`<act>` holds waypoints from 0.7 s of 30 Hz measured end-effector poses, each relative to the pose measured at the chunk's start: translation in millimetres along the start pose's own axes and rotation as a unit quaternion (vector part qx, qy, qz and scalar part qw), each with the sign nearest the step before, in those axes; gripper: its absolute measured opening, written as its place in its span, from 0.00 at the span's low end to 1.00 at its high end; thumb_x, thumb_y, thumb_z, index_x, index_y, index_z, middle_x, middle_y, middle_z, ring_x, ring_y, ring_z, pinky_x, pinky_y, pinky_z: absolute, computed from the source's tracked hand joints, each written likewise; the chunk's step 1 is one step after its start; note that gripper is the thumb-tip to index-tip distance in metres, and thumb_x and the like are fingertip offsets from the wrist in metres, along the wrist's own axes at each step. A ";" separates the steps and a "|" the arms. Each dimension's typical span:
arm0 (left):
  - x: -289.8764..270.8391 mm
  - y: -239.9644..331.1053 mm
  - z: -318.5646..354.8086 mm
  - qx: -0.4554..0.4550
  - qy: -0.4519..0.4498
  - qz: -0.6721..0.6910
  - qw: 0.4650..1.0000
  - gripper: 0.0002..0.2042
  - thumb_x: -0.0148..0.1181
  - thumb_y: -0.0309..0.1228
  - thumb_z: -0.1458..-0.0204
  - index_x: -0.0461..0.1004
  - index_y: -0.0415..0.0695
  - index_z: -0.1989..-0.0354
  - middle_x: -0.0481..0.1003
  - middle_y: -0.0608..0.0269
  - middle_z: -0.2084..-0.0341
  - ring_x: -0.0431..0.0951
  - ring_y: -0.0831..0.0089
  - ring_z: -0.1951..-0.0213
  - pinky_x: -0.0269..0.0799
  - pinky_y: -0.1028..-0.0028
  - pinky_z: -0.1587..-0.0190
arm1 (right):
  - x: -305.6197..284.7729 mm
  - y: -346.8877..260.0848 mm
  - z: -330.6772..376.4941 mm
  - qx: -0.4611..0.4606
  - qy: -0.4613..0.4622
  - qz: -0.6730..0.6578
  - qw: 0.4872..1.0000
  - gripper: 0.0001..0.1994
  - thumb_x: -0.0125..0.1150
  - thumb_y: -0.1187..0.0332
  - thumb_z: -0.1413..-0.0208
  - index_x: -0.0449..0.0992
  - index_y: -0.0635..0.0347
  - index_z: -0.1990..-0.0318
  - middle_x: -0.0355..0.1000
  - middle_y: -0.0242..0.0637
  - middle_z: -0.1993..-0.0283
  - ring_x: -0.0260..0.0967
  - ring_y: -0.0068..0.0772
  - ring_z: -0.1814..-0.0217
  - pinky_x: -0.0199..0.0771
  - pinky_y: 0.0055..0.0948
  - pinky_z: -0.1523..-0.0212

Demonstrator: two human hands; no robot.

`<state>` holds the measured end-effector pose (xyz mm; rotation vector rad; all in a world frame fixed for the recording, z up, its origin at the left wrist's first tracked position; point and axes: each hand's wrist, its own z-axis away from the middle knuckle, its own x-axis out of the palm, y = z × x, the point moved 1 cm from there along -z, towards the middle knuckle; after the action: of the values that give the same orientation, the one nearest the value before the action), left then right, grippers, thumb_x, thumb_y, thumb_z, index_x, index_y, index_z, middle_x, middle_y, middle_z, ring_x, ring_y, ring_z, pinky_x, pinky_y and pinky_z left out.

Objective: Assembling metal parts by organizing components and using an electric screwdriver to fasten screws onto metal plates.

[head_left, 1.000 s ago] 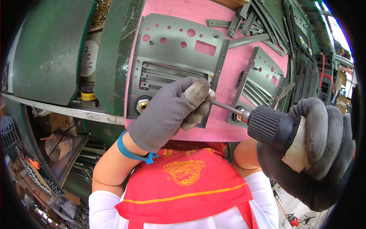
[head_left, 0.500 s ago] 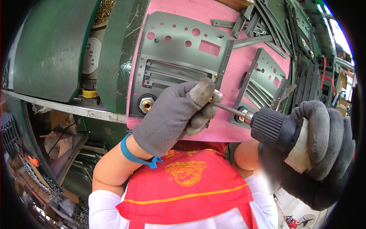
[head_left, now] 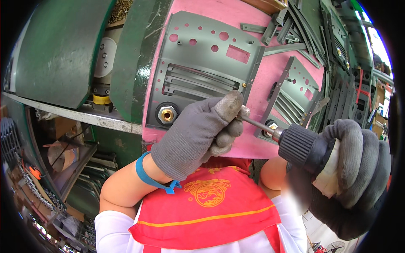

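Observation:
My right hand (head_left: 358,164), in a grey work glove, is closed round the black body of a power screwdriver (head_left: 301,145). Its thin metal bit (head_left: 256,125) points left to the fingertips of my gloved left hand (head_left: 202,130). Thumb and fingers there pinch together at the bit's tip; the small brass-coloured screw they hold is hidden now. Beyond the left hand lies a grey metal panel (head_left: 202,46) with round holes, slots and a rectangular cutout. A brass screw (head_left: 244,85) sits on its right edge, and a brass-centred hex fitting (head_left: 167,114) at its near left corner.
A second grey panel (head_left: 297,86) lies to the right on the pink work surface (head_left: 263,69). Metal strips (head_left: 291,29) are heaped at the far right. Green metal plates (head_left: 59,55) stand on the left, by a bin of small brass parts (head_left: 120,12).
The panels and surface have shifted slightly right in view. Both hands keep their holds; the brass-coloured screw glimpsed at my left fingertips before is now covered.

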<state>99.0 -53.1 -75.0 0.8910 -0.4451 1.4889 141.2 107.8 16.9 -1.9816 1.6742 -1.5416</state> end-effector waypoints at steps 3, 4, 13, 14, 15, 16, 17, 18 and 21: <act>-3.5 -3.1 2.9 0.000 -0.014 0.028 0.999 0.23 0.52 0.54 0.38 0.72 0.41 0.57 0.63 0.73 0.77 0.57 0.86 0.80 0.53 0.83 0.78 | -2.7 -18.4 -6.4 0.098 -0.040 0.065 0.992 0.13 0.69 0.73 0.62 0.67 0.50 0.76 0.67 0.19 0.80 0.67 0.12 0.79 0.68 0.15 0.68; -3.8 -3.7 2.6 0.010 -0.024 0.034 0.999 0.23 0.52 0.53 0.37 0.72 0.41 0.56 0.63 0.73 0.77 0.57 0.86 0.79 0.54 0.84 0.78 | -2.9 -20.3 -7.3 0.127 -0.054 0.089 0.986 0.13 0.69 0.72 0.61 0.67 0.50 0.76 0.67 0.20 0.80 0.67 0.12 0.79 0.68 0.15 0.68; 0.2 8.7 28.5 0.017 0.060 -0.165 0.984 0.36 0.48 0.62 0.41 0.75 0.34 0.50 0.67 0.71 0.77 0.64 0.82 0.77 0.61 0.78 0.74 | -15.5 1.6 -3.1 0.042 -0.051 0.009 0.998 0.13 0.60 0.67 0.56 0.58 0.47 0.78 0.58 0.16 0.81 0.54 0.09 0.77 0.55 0.14 0.64; -16.1 7.8 38.4 0.064 0.033 -0.225 0.972 0.31 0.60 0.59 0.46 0.79 0.38 0.54 0.67 0.67 0.80 0.66 0.79 0.77 0.62 0.76 0.74 | -17.6 2.7 -0.3 0.030 -0.048 0.000 0.998 0.13 0.59 0.66 0.55 0.57 0.47 0.79 0.57 0.16 0.81 0.53 0.08 0.76 0.54 0.14 0.63; -27.9 5.5 45.2 0.060 0.031 -0.227 0.972 0.31 0.60 0.59 0.46 0.79 0.38 0.54 0.67 0.67 0.80 0.66 0.79 0.77 0.62 0.76 0.74 | -25.7 -4.9 2.0 0.049 -0.015 0.007 0.999 0.14 0.61 0.66 0.57 0.58 0.47 0.77 0.58 0.21 0.78 0.52 0.12 0.74 0.54 0.15 0.63; -36.0 5.8 53.0 0.226 0.065 -0.498 0.835 0.24 0.65 0.50 0.48 0.79 0.42 0.53 0.67 0.68 0.79 0.67 0.76 0.79 0.62 0.75 0.76 | -24.7 -4.9 4.2 0.047 -0.010 0.013 0.999 0.14 0.61 0.66 0.57 0.58 0.47 0.77 0.58 0.21 0.78 0.52 0.12 0.74 0.54 0.15 0.63; -40.8 3.1 57.1 0.366 0.092 -0.707 0.598 0.20 0.70 0.42 0.51 0.80 0.45 0.53 0.68 0.68 0.79 0.68 0.73 0.80 0.62 0.73 0.77 | -24.6 0.7 4.3 0.054 -0.014 0.026 0.998 0.12 0.60 0.65 0.54 0.60 0.48 0.76 0.58 0.22 0.76 0.52 0.14 0.73 0.53 0.17 0.63; -48.9 -3.9 55.2 0.361 0.088 -0.708 0.601 0.20 0.70 0.42 0.51 0.80 0.45 0.53 0.68 0.68 0.79 0.68 0.73 0.80 0.62 0.73 0.77 | -24.4 8.2 3.7 0.062 -0.018 0.039 0.997 0.10 0.60 0.64 0.52 0.62 0.48 0.74 0.58 0.24 0.75 0.52 0.16 0.72 0.53 0.20 0.63; -66.2 -18.1 49.6 0.411 0.154 -0.787 0.434 0.19 0.74 0.36 0.60 0.81 0.49 0.57 0.63 0.68 0.82 0.67 0.70 0.81 0.60 0.72 0.79 | -25.8 28.3 -1.9 0.078 -0.043 0.074 0.993 0.08 0.58 0.61 0.44 0.67 0.50 0.70 0.58 0.28 0.69 0.53 0.22 0.68 0.52 0.28 0.62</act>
<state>123.9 -130.8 -97.7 1.0841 1.3259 -0.1606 124.5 118.3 -15.9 -1.7777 1.5772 -1.4657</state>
